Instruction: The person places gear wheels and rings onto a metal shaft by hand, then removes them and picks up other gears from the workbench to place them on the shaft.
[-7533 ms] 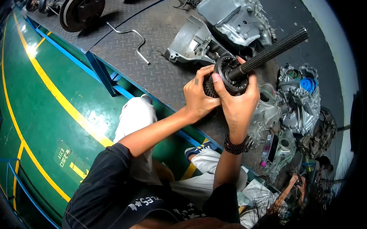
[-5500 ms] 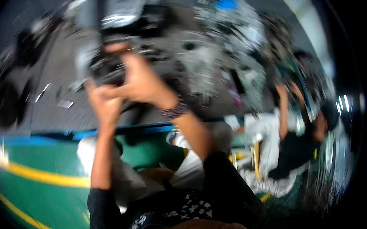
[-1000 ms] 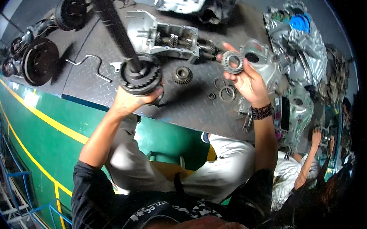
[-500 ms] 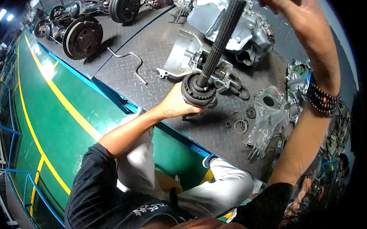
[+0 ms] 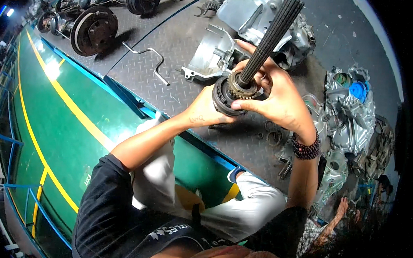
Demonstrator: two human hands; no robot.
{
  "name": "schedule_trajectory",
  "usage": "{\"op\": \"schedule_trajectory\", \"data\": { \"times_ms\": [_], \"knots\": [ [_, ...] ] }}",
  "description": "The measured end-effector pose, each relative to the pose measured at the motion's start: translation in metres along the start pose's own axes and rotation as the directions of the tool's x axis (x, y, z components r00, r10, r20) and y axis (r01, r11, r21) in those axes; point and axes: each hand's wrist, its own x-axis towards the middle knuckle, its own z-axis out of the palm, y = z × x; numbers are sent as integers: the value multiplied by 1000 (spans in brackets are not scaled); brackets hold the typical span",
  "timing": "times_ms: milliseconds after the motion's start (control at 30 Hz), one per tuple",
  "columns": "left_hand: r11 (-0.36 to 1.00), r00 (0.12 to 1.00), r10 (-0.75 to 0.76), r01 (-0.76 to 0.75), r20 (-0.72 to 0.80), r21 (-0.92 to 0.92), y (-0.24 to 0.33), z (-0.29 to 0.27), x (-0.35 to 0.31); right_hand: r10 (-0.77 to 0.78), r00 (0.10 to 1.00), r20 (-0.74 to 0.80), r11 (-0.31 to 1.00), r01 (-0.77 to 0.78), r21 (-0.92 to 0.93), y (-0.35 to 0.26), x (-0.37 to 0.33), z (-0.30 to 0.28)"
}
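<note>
A long splined transmission shaft [image 5: 274, 39] points up and away, tilted to the right. My left hand [image 5: 203, 103] is wrapped round the dark toothed synchronizer hub [image 5: 222, 96] at the shaft's lower part. Just above that hub, a smaller brass-coloured gear [image 5: 242, 88] sits around the shaft. My right hand [image 5: 285, 96] grips this gear, its thumb in front at the hub's rim and its fingers behind the shaft. Part of those fingers is hidden by the shaft. Behind it lies an opened silver gearbox housing [image 5: 210, 54].
A bent metal rod [image 5: 159, 63] lies on the steel-plate bench [image 5: 139, 78], left of the housing. Farther left are brake drums [image 5: 94, 32] on axles. Loose rings [image 5: 274, 138] lie near my right wrist, with silver casings [image 5: 352, 111] farther right. The blue bench edge [image 5: 205, 150] runs before my knees.
My right hand has come down from above the shaft's far end to the hub. The smaller gear now shows around the shaft there. My left hand keeps its hold, and the shaft leans farther right.
</note>
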Motion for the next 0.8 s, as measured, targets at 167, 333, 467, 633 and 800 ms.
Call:
{"op": "schedule_trajectory", "data": {
  "times_ms": [167, 333, 467, 633, 800],
  "knots": [
    [998, 998, -16, 12, -64, -63, 13, 1, -4, 53, 988, 147, 990, -33, -138, 2, -5, -8],
    [998, 992, -46, 41, -117, -49, 7, 7, -5, -15, 1000, 6, 998, 14, 53, 21, -6, -2],
    [976, 957, -212, 216, -199, -4, 15, 7, -9, -74, 996, -40, 996, 72, -46, 29, 4, -9],
    [888, 980, -104, 168, -170, 428, -4, 1, -11, -104, 984, -145, 857, 15, -515, -26, 10, -59],
    [901, 977, -103, 171, -187, 399, -6, 6, -14, -262, 902, -342, 768, -19, -640, -32, -28, -105]
  ]
}}
